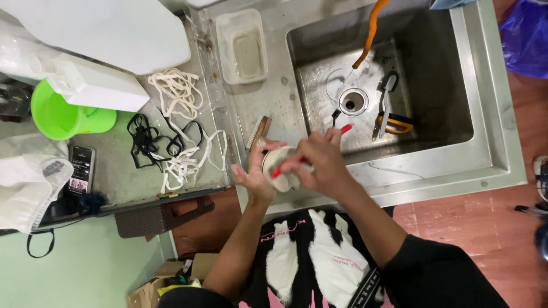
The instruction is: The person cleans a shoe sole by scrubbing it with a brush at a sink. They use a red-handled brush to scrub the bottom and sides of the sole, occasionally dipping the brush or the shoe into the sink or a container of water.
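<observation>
White shoe [281, 169] over steel sink [491, 142] front edge, cupped in left hand [254, 174], right hand [322, 162] pinching red toothbrush [308, 155] against it, wooden scrub brush [258, 133] just beside, laces [177, 131] on counter.

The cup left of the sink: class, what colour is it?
Bright green cup, seen in the head view.

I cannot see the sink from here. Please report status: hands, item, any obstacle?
Left hand holds white shoe. Right hand grips red-handled brush against it. Wooden brush close beside left hand, on sink edge; nothing blocking.
</observation>
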